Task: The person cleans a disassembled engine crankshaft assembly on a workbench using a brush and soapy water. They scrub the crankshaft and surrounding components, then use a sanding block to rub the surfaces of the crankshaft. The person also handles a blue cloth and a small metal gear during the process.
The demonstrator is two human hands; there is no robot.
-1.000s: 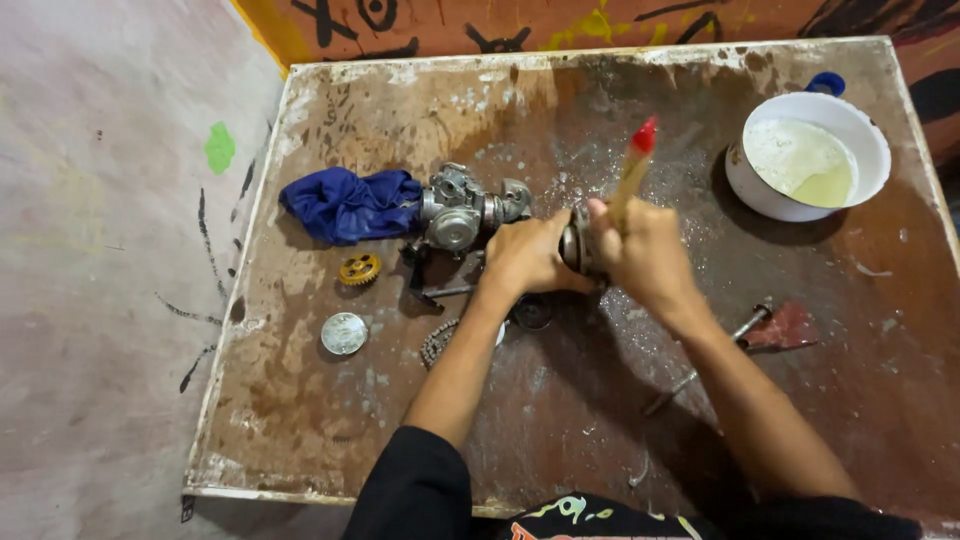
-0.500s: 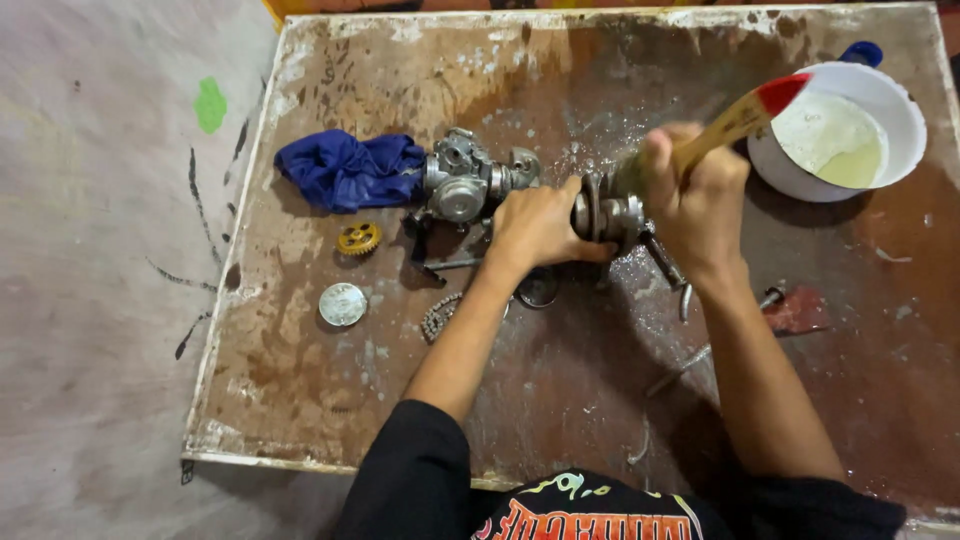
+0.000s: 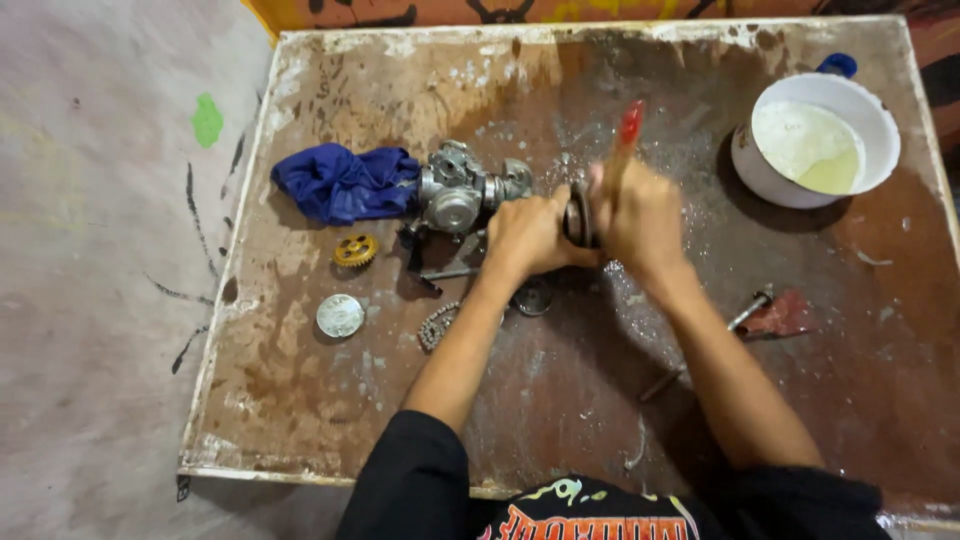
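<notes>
Fingers (image 3: pixel 545 215) around a metal part (image 3: pixel 577 213), seemingly round, mostly hidden.

No packages, labels or screens in my head view. Nearest thing to a sign: painted black marks on an orange-yellow wall strip (image 3: pixel 420 10) along the desk's (image 3: pixel 330 420) far edge, partly cropped. A green paint blotch (image 3: pixel 207 119) sits on the grey floor left of the desk.
</notes>
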